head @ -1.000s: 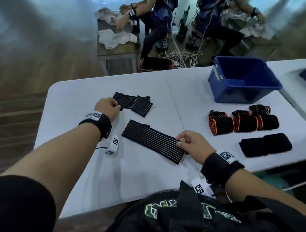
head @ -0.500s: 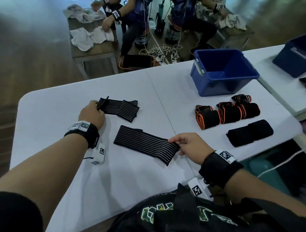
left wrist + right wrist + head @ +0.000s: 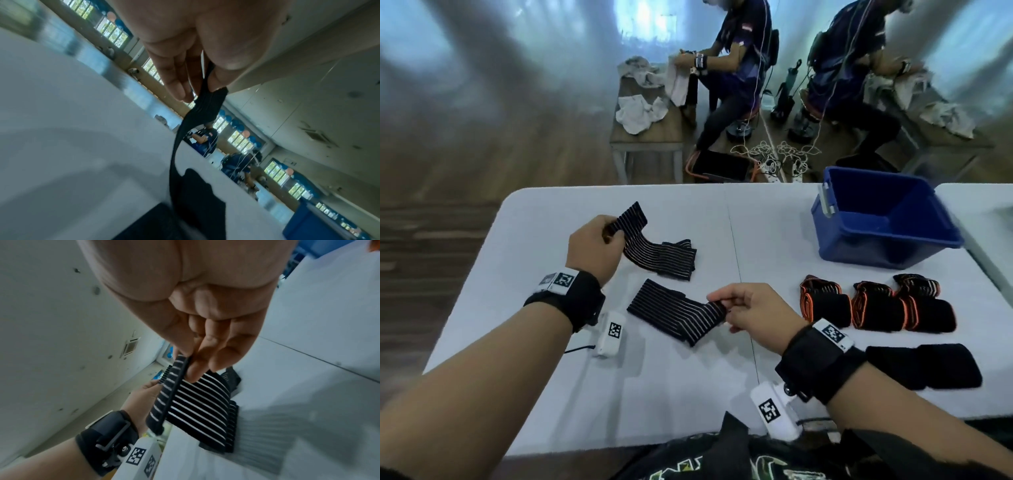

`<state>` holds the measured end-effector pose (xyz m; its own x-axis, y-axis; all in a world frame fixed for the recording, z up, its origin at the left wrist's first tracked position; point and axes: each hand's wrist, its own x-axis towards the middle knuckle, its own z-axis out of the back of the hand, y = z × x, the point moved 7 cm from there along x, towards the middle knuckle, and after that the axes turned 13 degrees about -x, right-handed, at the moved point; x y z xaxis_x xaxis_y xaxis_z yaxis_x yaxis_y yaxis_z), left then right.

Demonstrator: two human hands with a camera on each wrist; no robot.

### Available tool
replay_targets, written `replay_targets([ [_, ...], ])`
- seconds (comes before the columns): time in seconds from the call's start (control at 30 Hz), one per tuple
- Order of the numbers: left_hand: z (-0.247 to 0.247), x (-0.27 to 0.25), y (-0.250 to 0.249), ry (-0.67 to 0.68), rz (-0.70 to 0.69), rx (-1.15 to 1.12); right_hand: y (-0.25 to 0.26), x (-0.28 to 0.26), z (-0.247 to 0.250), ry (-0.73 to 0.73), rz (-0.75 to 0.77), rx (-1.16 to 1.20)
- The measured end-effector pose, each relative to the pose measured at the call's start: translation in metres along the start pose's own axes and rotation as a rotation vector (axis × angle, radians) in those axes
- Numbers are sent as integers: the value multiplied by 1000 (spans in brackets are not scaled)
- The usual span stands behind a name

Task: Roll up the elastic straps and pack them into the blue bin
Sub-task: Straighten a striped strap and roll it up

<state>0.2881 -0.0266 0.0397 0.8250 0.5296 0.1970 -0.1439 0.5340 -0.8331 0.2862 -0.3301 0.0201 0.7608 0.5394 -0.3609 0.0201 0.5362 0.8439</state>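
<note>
Striped straps: two, far [image 3: 654, 248], near [image 3: 676, 311]; orange-edged rolls [image 3: 873, 303]: three.

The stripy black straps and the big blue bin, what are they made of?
Black straps with thin pale stripes: apparently woven stretchy fabric, matte; one lifted end bends softly. Blue rectangular bin: looks like hard moulded plastic, smooth, slightly shiny walls.
</note>
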Motion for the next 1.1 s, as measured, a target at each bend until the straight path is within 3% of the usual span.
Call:
replay_targets([
  [0.17,25,2,-72,-92,-134,-141,51,7,30,21,174,-96],
  [0.37,44,7,-153,-68,-330,-111,130,13,89,-157,387,-155],
  [0.53,47,2,-200,-34,-374,-408,185,0,128,-318,511,-145],
  [0.77,38,-23,-248,40,-422,-648,219,-21,144,-425,546,-202],
  [1.1,29,-32,-264,55,-453,-688,220,-34,163,-599,526,-252],
])
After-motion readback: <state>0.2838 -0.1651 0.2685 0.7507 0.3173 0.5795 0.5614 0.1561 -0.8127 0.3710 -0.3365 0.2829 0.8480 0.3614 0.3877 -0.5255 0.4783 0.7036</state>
